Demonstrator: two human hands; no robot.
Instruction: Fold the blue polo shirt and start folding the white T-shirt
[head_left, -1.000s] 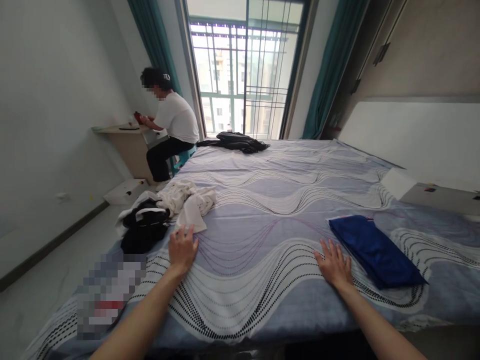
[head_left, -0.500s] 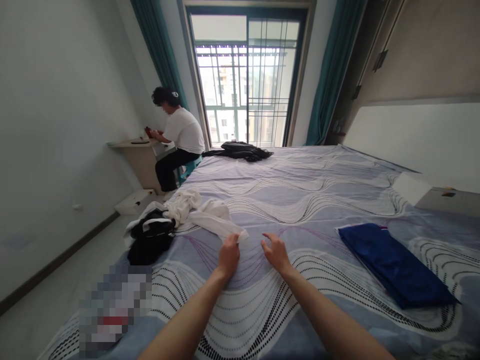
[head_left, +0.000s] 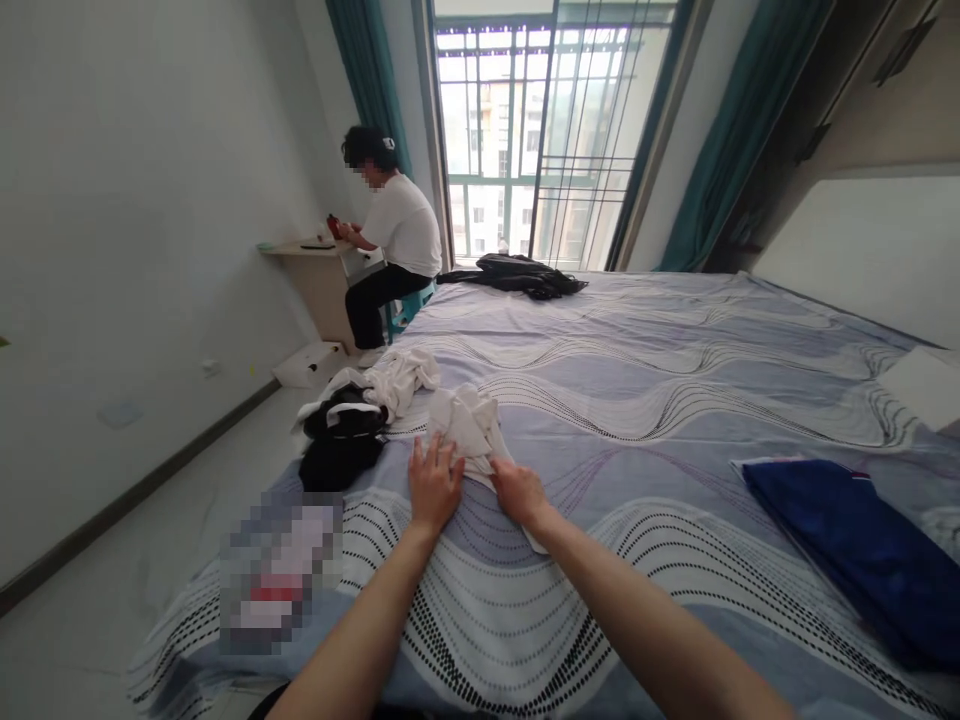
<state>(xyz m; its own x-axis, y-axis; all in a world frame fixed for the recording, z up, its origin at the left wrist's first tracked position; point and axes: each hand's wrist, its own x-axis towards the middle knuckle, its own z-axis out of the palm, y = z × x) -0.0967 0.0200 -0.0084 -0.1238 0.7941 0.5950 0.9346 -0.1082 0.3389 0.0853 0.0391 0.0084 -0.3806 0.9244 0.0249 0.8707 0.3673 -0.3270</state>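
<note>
A crumpled white garment lies on the bed in front of me; its exact kind cannot be made out. My left hand rests on its near left edge, fingers spread and stretched out. At its near right edge, my right hand has its fingers closed on the cloth, and a strip of white shows below the wrist. Left of the garment are a bunched pile of white clothes and some black clothing.
The patterned bed sheet spreads under everything. A folded blue garment lies at the right and a black bundle at the far edge. A person sits at a small desk. A white box stands far right.
My left hand has let go of its pinch on the cloth and moved left, spreading flat. My right hand has closed on the cloth. The garment is more bunched, and the view has turned right.
</note>
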